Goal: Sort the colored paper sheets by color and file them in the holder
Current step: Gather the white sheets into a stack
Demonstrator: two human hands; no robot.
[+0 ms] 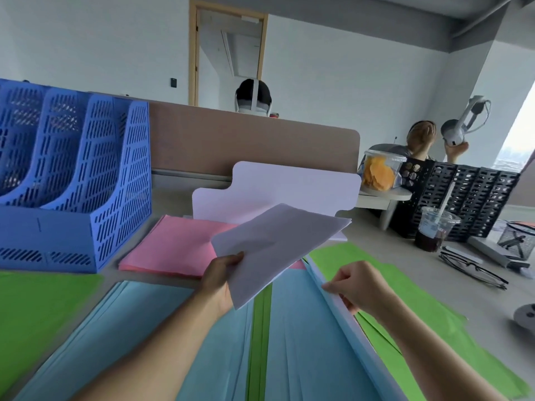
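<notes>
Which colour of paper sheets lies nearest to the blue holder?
The pink stack: it lies right beside the blue holder, while the white sheets are in the left hand.

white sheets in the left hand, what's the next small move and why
Probably carry the white sheets, pinched in the left hand, over to the white stack behind the pink pile; the right hand is already pinching the next edge.

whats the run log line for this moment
left hand: holds white sheets | right hand: pinches blue stack edge | blue holder: no paper visible
</notes>
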